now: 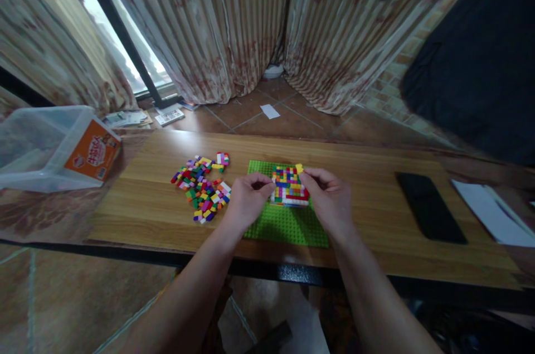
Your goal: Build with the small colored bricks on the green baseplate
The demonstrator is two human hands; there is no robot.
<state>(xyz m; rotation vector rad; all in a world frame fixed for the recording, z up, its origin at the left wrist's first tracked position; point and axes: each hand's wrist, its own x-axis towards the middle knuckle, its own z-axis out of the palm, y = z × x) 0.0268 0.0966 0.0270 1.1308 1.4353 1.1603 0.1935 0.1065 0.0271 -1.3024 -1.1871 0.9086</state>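
Note:
A rectangular build of multicoloured toy bricks sits over the green studded baseplate. My left hand is closed, thumb and index finger pinched at the build's left edge. On the opposite side my right hand is closed too, its thumb and fingertips against the right edge. A yellow brick sticks up at the far right corner, close to my right fingertips; whether they touch it I cannot tell. Left of the baseplate, loose bricks lie in a spread pile.
The wooden table carries a black phone-like slab at the right. White papers lie beyond it. A clear plastic bin with an orange label stands at the left. Curtains hang behind the table.

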